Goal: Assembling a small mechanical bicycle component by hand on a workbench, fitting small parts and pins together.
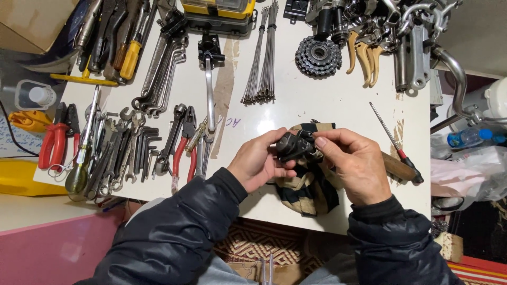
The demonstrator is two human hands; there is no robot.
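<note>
Both hands (306, 158) grip a small dark metal part (296, 146), its shape half hidden by fingers (330, 145).

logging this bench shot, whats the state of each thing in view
left hand: gripping the black part
right hand: pinching the black part
black part: held above the rag
rag: crumpled on the table
screwdriver: lying flat
red pliers: lying shut
spokes: bundled, lying flat
sprocket: lying flat
</note>
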